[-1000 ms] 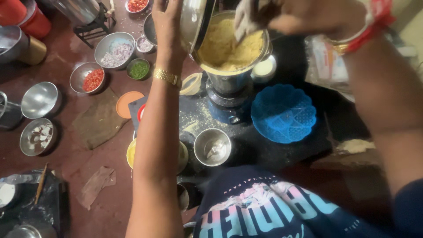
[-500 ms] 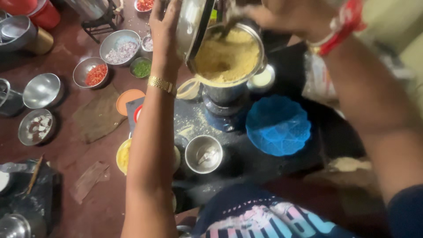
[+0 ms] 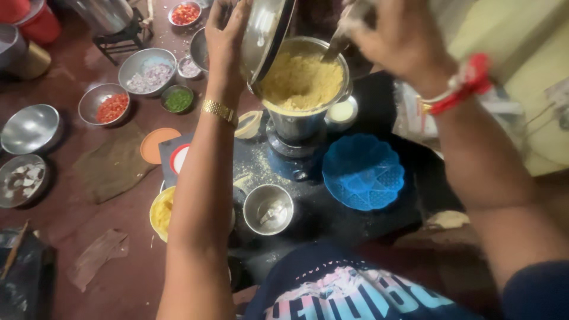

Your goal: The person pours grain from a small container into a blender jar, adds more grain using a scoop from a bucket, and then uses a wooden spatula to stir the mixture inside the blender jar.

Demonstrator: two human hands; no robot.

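My left hand (image 3: pixel 228 35) grips a steel bowl (image 3: pixel 267 29) by its rim and holds it tilted on edge over a steel mixer jar (image 3: pixel 302 121). The jar is filled almost to the top with coarse yellow ground mixture (image 3: pixel 299 80) and sits on a blue mixer base (image 3: pixel 293 160). My right hand (image 3: pixel 397 38), with red threads at the wrist, holds a spoon (image 3: pixel 336 44) whose tip reaches into the far side of the jar. A gold watch is on my left wrist.
On the red floor at left stand bowls of chopped tomato (image 3: pixel 111 106), onion (image 3: pixel 148 74) and green chilli (image 3: pixel 178 99), plus an empty steel bowl (image 3: pixel 29 127). A blue plastic basket (image 3: pixel 363 172), a small steel cup (image 3: pixel 268 208) and a yellow bowl (image 3: pixel 161 210) lie near the mixer.
The jar's yellow mixture now sits more in the open as the tilted steel bowl stays at its left rim. My right hand has shifted right, with the spoon dipping into the jar.
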